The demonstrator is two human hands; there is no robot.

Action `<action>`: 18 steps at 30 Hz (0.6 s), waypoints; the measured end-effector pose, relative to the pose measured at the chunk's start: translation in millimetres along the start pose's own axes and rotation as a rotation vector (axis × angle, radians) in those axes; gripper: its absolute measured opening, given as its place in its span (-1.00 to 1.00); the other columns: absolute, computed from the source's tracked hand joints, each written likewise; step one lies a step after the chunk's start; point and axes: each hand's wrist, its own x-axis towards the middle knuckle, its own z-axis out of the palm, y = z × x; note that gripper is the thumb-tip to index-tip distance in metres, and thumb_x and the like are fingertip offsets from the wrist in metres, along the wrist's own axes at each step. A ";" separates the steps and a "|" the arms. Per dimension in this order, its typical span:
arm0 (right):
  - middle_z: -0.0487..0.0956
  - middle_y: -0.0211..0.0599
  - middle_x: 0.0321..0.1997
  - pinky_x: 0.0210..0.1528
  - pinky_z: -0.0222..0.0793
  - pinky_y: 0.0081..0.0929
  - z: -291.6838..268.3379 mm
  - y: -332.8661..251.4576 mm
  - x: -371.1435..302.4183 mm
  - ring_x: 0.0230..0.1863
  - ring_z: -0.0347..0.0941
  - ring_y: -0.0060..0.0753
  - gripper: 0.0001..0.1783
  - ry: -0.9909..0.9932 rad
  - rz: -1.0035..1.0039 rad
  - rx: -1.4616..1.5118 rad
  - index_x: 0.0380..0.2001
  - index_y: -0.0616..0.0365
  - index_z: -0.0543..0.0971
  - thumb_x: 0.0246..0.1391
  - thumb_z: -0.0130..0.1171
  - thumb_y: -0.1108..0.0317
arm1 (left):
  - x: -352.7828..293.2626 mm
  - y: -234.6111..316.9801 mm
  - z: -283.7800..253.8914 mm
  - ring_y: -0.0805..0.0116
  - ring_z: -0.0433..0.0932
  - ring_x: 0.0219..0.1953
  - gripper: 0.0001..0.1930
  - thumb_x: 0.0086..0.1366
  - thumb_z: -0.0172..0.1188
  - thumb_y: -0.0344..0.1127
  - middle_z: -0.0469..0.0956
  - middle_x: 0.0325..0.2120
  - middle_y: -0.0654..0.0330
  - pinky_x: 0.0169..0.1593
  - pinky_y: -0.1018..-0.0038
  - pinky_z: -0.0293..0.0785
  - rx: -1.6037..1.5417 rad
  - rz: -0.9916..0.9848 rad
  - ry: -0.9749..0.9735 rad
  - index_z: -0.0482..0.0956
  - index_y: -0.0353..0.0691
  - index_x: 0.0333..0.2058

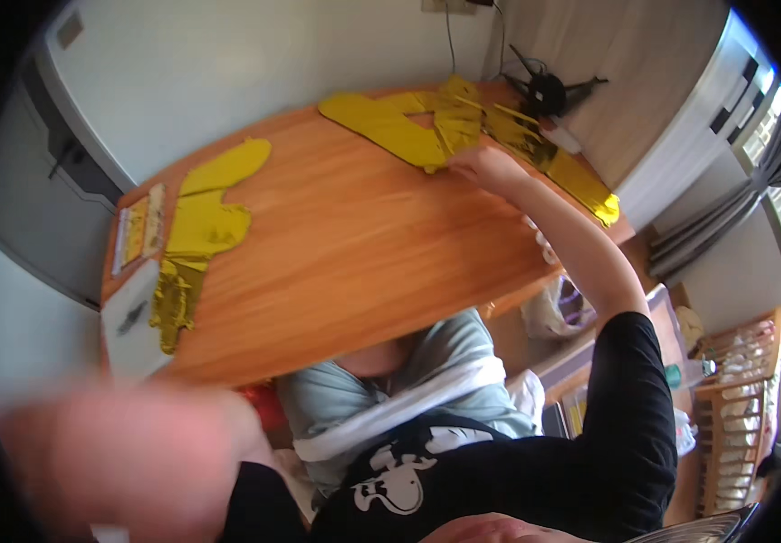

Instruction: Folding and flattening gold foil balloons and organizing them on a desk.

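Observation:
My right hand point(488, 167) reaches across the table, its fingers closed at the lower edge of a flat gold foil balloon point(386, 131) near the far side. Beside that hand, more gold foil point(580, 181) runs along the table's right end. At the left lies another deflated gold foil balloon point(209, 217), its lower part crumpled. My left hand point(128, 462) is raised close to the camera, away from the foil and smeared by motion, so its fingers cannot be made out. A small white piece point(110, 534) shows beneath it; whether the hand holds it is unclear.
The wooden table point(336, 262) spans the middle, against a wall. A black device with antennas point(546, 93) stands at the far right corner. A printed packet point(141, 228) and a white sheet point(132, 317) lie at the left end. A plastic bag point(558, 308) and wooden crib point(739, 407) are to the right.

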 end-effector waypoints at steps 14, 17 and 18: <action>0.74 -0.23 -0.29 -0.13 0.57 -0.33 -17.2 10.5 33.5 -0.22 0.69 -0.21 -0.81 -0.029 0.159 0.107 -0.21 0.09 0.70 0.12 0.35 0.30 | -113.6 -283.1 100.4 0.05 0.40 0.23 -0.69 0.37 0.17 -0.32 0.48 0.13 0.03 0.29 0.18 0.32 0.505 -0.371 -0.574 0.53 -0.19 0.06; 0.73 -0.25 -0.24 -0.12 0.54 -0.25 -18.8 28.5 39.4 -0.19 0.66 -0.16 -0.78 -0.087 0.171 0.190 -0.18 0.00 0.70 0.12 0.32 0.20 | -113.2 -270.4 114.8 -0.03 0.41 0.20 -0.75 0.33 0.23 -0.31 0.49 0.11 0.01 0.32 0.13 0.32 0.536 -0.260 -0.951 0.63 -0.12 -0.03; 0.73 -0.25 -0.24 -0.12 0.54 -0.25 -18.7 28.9 45.1 -0.19 0.66 -0.16 -0.78 -0.089 0.169 0.196 -0.18 0.00 0.70 0.12 0.32 0.20 | -118.6 -268.4 113.3 -0.02 0.37 0.25 -0.74 0.34 0.25 -0.24 0.48 0.15 0.03 0.35 0.10 0.28 0.640 -0.118 -0.952 0.66 -0.08 -0.03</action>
